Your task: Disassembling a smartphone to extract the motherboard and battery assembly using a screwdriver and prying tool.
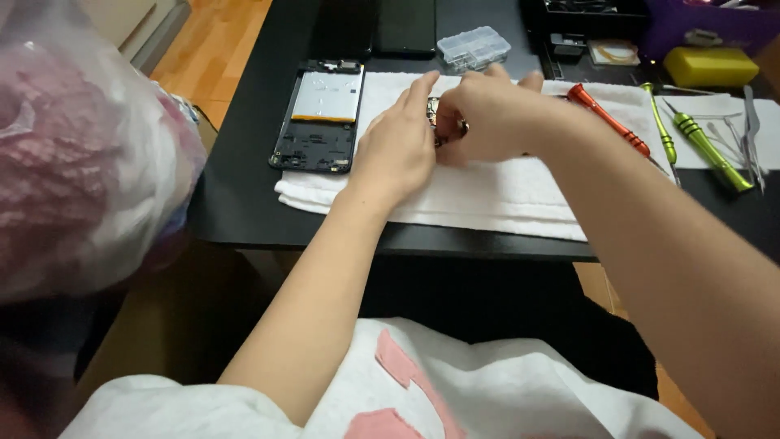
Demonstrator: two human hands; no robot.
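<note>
Both my hands meet over a white towel point(496, 191) on a black table point(236, 195). My left hand point(398, 146) and my right hand point(487, 118) pinch a small dark circuit-board part point(435, 122) between their fingertips; most of the part is hidden by the fingers. An opened phone frame point(318, 118) with its pale battery showing lies flat at the towel's left end, a short way left of my left hand.
A red screwdriver point(605, 118) and two green ones point(707, 150) lie to the right with metal tweezers point(751, 134). A clear parts box point(474, 47), a yellow sponge point(709, 67) and a dark phone panel point(404, 26) sit at the back. A bulging plastic bag point(73, 154) fills the left.
</note>
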